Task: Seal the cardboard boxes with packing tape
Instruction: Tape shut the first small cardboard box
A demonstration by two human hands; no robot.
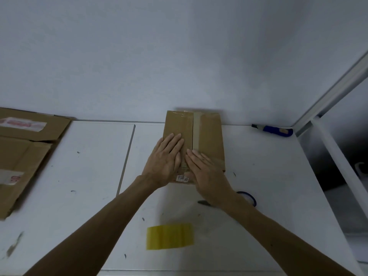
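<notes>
Wall point(139, 56), pale grey, fills the view beyond the fingers and meets a white worktop point(79, 176) just past the fingertips. The worktop is scuffed with dark marks, and a thin seam point(126, 158) runs front to back to the left of the fingers. Further left lies flattened cardboard point(25, 148) with old labels on it. Off to the right a white metal frame point(328, 100) rises at a slant, with a darker space behind it.

Under the fingers sits the cardboard box point(209, 136), closed, its far end against the wall. A strip of tape point(196, 132) runs along its top seam. The left hand point(165, 162) lies flat on the box, fingers point(175, 140) straight and close together. The right hand point(207, 176) lies beside it, its straight fingers point(194, 154) pressing on the near part of the strip.

Behind the wrists lies a yellow sheet point(170, 236). Far right of the fingertips a blue-handled knife point(272, 130) lies by the wall. A blue-rimmed roll point(250, 197) shows beside the right wrist. A small label point(182, 178) peeks out between the hands.
</notes>
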